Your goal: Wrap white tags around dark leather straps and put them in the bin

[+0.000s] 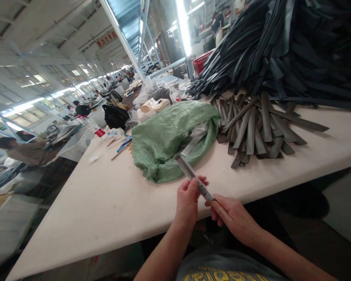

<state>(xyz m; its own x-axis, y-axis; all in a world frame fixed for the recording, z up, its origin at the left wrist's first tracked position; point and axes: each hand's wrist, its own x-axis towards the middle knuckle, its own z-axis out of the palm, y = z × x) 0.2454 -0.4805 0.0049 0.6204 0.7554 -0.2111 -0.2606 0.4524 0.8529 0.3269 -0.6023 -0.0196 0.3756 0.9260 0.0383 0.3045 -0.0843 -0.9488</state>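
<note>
Between my two hands is a flat dark grey strip [185, 166], held slantwise above the table's front edge. My left hand [189, 195] pinches it near its middle with thumb and fingers. At its lower end my right hand [226, 210] grips it, thumb on top. Just beyond the strip lies a green woven sack [169, 132], its mouth open toward me, with a pale grey strip [195, 141] showing inside. A loose heap of similar grey-brown strips [251, 132] lies to the right of the sack.
A large pile of long black strips [269, 58] covers the table's [105, 207] back right. Blue-handled scissors [124, 144], a black bag [115, 116] and plastic bags [148, 91] lie left and behind the sack. A person [26, 150] sits at another workstation on the left.
</note>
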